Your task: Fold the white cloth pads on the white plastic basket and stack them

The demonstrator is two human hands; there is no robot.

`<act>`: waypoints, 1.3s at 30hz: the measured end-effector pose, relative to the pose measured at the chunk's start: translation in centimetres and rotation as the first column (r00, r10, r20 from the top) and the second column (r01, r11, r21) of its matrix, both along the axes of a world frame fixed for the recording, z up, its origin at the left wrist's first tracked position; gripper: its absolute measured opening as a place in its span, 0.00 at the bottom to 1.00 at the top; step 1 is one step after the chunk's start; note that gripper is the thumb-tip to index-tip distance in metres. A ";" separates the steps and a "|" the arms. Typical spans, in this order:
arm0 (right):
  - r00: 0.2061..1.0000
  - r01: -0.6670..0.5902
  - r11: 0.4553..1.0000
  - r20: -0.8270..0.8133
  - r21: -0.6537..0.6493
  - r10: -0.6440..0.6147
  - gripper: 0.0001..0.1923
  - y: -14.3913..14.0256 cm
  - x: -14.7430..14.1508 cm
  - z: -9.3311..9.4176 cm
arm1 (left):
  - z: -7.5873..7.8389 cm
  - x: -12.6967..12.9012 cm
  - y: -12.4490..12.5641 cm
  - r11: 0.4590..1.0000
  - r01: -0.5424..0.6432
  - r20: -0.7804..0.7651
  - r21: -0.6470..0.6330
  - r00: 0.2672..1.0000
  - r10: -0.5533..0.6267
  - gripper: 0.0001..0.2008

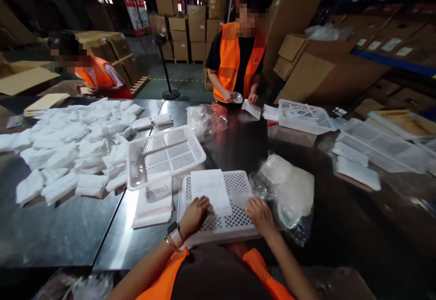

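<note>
Warehouse, steel tabletop (68,232). Left hand (195,215) and right hand (259,213) resting on upturned basket (238,186) right in front, fingers loosely spread, gripping nothing. White packet (211,191) lying on top between them.

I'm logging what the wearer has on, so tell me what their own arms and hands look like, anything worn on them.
Both forearms are bare, with no sleeves or gloves. The left hand has a watch with a pale strap at the wrist, plus a thin bracelet beside it. The right hand wears nothing visible. An orange vest over a dark top shows below.
</note>
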State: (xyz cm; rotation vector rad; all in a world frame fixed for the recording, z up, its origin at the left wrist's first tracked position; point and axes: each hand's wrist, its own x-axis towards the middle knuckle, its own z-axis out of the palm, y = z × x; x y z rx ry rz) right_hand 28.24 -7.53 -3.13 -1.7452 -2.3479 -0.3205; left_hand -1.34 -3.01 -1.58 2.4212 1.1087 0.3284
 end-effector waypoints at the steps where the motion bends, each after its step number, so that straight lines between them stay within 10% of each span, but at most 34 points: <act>1: 1.000 0.025 0.999 -0.001 0.040 -0.025 0.06 -0.2 -0.6 -0.6 | -0.3 0.1 -0.1 1.000 0.022 -0.042 0.003 0.999 -0.022 0.14; 5: 0.986 0.167 0.981 -0.034 0.098 -0.164 0.19 -0.6 -2.3 -2.2 | -1.4 -0.5 0.2 0.999 0.020 -0.101 0.031 0.995 -0.017 0.23; 11: 0.943 0.186 0.982 -0.283 0.025 -0.172 0.13 -0.2 -3.6 -1.4 | -0.9 0.0 1.5 0.999 0.041 -0.140 0.029 0.989 -0.037 0.13; 18: 0.751 -0.314 0.932 -0.553 0.180 0.360 0.13 -2.6 -5.6 0.0 | -0.3 -0.3 2.2 0.997 0.070 -0.154 0.018 0.986 -0.067 0.08; 39: 0.580 -0.612 0.743 -0.485 0.270 0.654 0.21 0.4 -8.9 -0.7 | -1.0 -1.6 -0.1 0.989 0.049 -0.073 0.137 0.997 -0.039 0.25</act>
